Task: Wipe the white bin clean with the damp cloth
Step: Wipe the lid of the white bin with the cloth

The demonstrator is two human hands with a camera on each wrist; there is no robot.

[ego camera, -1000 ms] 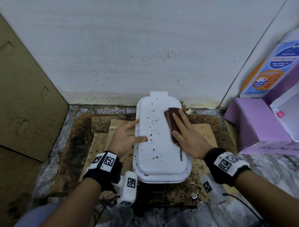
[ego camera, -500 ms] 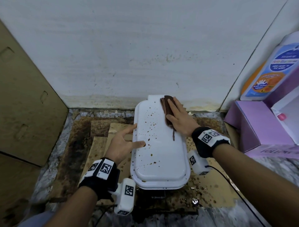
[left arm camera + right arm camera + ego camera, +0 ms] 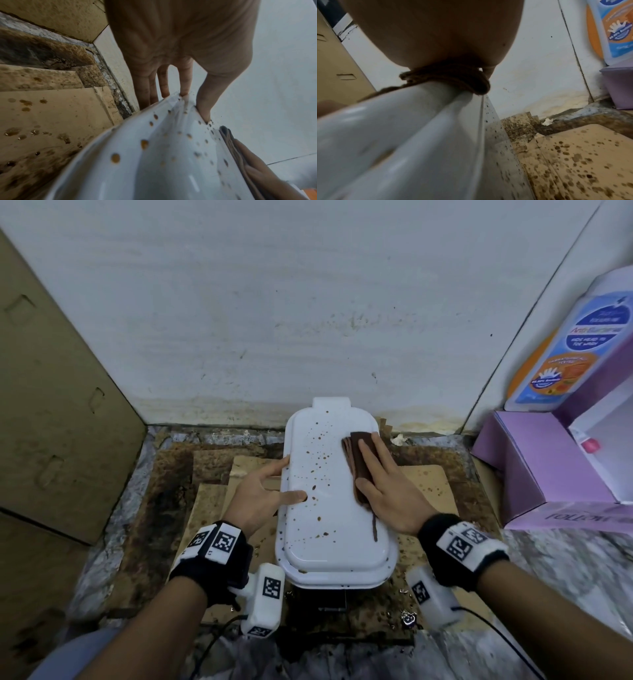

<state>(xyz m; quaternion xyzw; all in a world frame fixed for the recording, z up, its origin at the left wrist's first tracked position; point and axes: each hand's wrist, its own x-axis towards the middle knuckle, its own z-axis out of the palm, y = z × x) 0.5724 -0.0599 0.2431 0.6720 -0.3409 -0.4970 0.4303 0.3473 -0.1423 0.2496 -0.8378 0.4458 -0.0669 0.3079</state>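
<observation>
The white bin (image 3: 337,518) stands in front of me, its closed lid speckled with brown drops on the left half. A folded brown cloth (image 3: 358,460) lies on the lid's right side. My right hand (image 3: 380,474) presses flat on the cloth with straight fingers. A brown smear (image 3: 374,527) trails toward me from the cloth. My left hand (image 3: 265,491) steadies the bin's left edge, thumb on the lid, fingers against the side. The left wrist view shows those fingers (image 3: 184,83) at the lid's rim (image 3: 171,97) and the cloth (image 3: 229,140) beyond. In the right wrist view the cloth (image 3: 453,77) is bunched under my palm.
Stained cardboard sheets (image 3: 212,491) cover the floor round the bin. A white wall (image 3: 308,302) rises close behind it. A cardboard panel (image 3: 51,405) stands at the left. At the right sit a purple box (image 3: 548,467) and a soap bottle (image 3: 575,344).
My right hand has pulled the cloth back toward me from the lid's far end to its right middle. The left hand has stayed on the bin's left edge.
</observation>
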